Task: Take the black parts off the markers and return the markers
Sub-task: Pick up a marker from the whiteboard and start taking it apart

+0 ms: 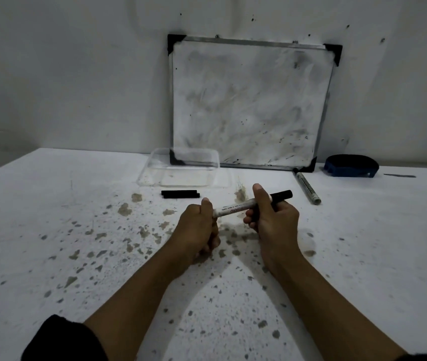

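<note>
I hold a white marker (235, 207) level above the table, between both hands. My left hand (198, 227) grips the marker's left end. My right hand (272, 217) is closed around the marker where its white barrel meets its black cap (282, 195), which sticks out to the right past my thumb. Two black caps (180, 194) lie side by side on the table beyond my left hand. A second white marker (307, 188) lies on the table to the right, one end against the whiteboard's bottom corner.
A smudged whiteboard (251, 105) leans against the wall at the back. A clear plastic container (185, 171) sits in front of its lower left corner. A blue eraser (351, 165) rests at the back right. The white table (77, 230) is speckled with stains.
</note>
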